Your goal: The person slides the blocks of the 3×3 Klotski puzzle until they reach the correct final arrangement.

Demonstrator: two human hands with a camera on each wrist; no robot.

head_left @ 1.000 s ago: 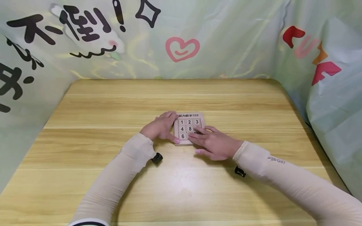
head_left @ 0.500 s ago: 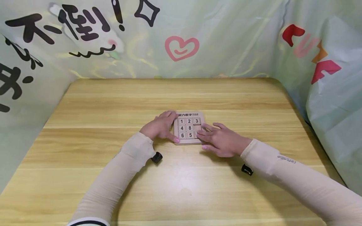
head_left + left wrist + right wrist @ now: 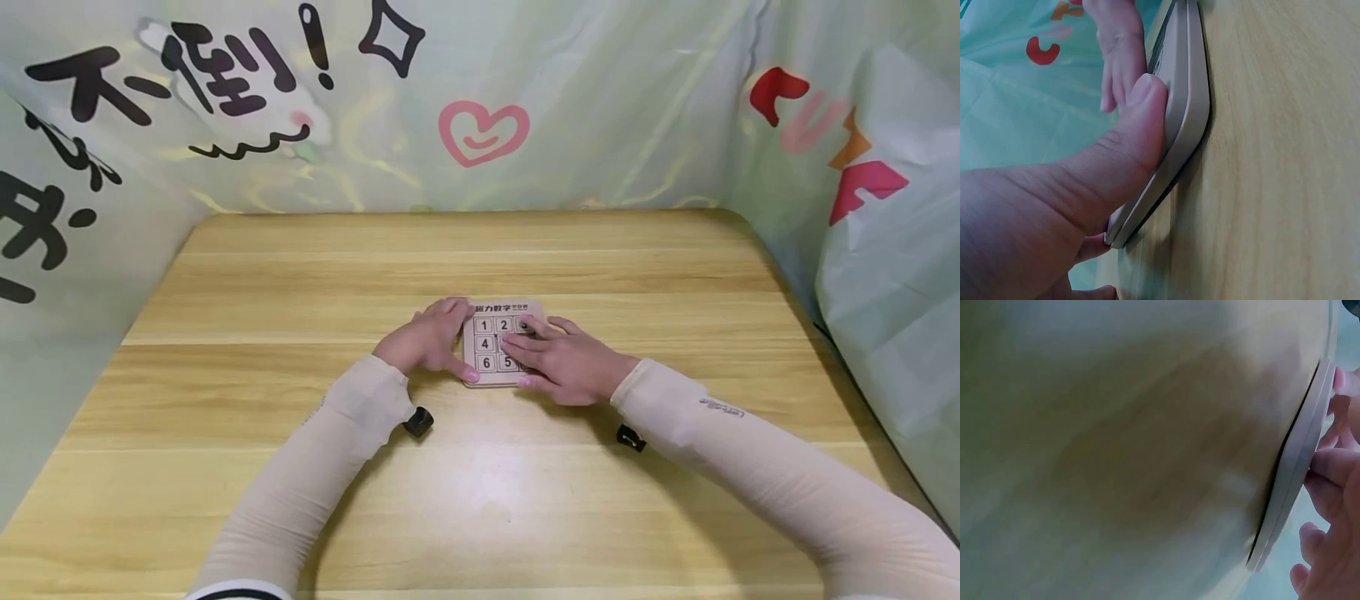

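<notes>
A square number slide puzzle (image 3: pixel 491 377) with a pale frame lies on the wooden table. Tiles 1, 2, 4, 5 and 6 are readable in the head view. My left hand (image 3: pixel 429 337) grips its left side, thumb on the near corner and fingers at the far one. In the left wrist view the thumb (image 3: pixel 1138 125) presses the puzzle's edge (image 3: pixel 1194 106). Reaching in from the right, my right hand (image 3: pixel 567 364) rests its extended fingertips on the tiles, covering the middle one and part of the right column. The right wrist view shows the puzzle's side (image 3: pixel 1291 475).
The wooden table (image 3: pixel 480 500) stretches around the puzzle on all sides. Behind and beside it hangs a pale green printed sheet (image 3: pixel 615 108) with black characters and a pink heart. Black wrist cameras (image 3: pixel 418 422) sit on both beige sleeves.
The right hand drew back to the right, baring the 5 tile and a gap at the right of the middle row, then moved left onto the middle tile. The left hand kept its grip.
</notes>
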